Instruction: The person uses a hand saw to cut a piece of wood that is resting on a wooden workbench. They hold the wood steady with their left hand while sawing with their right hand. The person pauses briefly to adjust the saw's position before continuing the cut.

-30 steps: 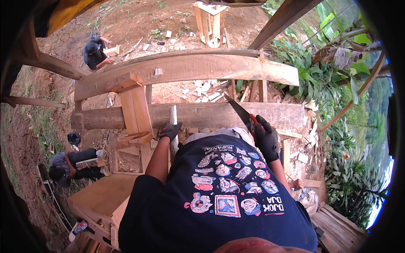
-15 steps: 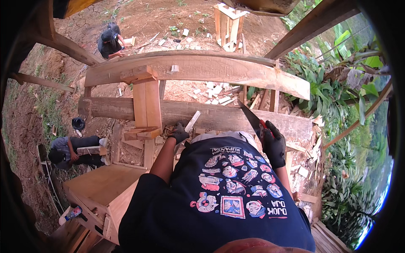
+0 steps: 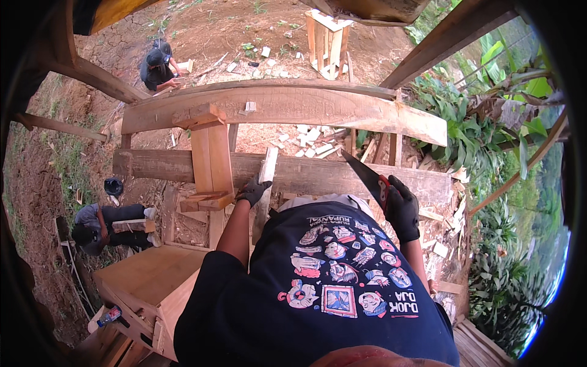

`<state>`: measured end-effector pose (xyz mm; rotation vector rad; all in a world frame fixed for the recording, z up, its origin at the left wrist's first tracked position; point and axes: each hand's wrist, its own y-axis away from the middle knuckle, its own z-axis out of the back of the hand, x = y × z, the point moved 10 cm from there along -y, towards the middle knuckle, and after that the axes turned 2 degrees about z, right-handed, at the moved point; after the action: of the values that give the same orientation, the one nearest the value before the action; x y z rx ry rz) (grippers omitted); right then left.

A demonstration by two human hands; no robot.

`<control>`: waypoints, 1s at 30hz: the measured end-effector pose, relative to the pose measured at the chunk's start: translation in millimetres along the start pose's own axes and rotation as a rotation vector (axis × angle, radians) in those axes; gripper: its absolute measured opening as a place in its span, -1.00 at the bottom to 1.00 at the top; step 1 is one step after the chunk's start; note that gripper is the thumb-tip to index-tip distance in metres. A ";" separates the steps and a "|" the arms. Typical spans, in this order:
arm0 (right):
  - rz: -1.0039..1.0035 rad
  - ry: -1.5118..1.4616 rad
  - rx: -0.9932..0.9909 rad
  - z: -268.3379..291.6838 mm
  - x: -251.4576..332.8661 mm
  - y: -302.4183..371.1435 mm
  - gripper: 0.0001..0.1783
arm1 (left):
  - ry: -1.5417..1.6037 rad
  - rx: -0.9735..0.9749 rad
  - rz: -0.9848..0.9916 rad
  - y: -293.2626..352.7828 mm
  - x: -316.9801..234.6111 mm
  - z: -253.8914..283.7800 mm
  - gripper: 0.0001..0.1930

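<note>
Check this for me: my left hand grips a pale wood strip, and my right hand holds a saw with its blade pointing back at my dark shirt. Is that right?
Not quite: the head view shows the saw pointing forward, away from your dark shirt. Your left hand does grip the pale wood strip, and your right hand holds the saw.

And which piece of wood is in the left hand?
The narrow pale stick, gripped by the gloved left hand and pointing away from the body; the near plank and far plank run crosswise, unheld.
</note>
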<state>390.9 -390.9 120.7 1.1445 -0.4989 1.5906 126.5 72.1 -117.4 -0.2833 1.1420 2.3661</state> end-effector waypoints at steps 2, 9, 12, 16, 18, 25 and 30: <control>-0.012 0.036 -0.069 5.0 8.0 2.3 -0.48 | 0.037 0.044 -0.067 -4.0 -30.9 19.2 0.08; -0.110 -0.084 -0.103 -1.7 1.1 -6.6 -0.46 | -0.003 -0.063 -0.161 -69.3 -68.1 37.4 -0.14; -0.172 -0.214 -0.087 -7.3 -15.3 -10.3 -0.47 | 0.050 -0.052 -0.198 -84.0 -93.9 38.3 -0.21; -0.077 -0.028 -0.073 -5.8 12.4 -11.6 -0.49 | 0.053 -0.132 -0.168 -93.5 -104.3 39.7 -0.19; -0.027 0.011 -0.021 -8.6 19.0 -12.6 -0.49 | 0.061 -0.172 -0.116 -96.3 -102.1 41.0 -0.17; -0.170 -0.164 -0.115 0.2 5.0 -12.1 -0.50 | 0.071 -0.228 -0.119 -92.1 -93.8 36.6 -0.07; -0.177 -0.212 -0.112 2.7 10.1 -15.6 -0.49 | 0.036 -0.184 -0.095 -76.9 -79.9 29.1 0.07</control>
<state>406.4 -382.5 127.0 1.2430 -0.6004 1.2808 235.4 107.9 -120.1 -0.4348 0.9061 2.3927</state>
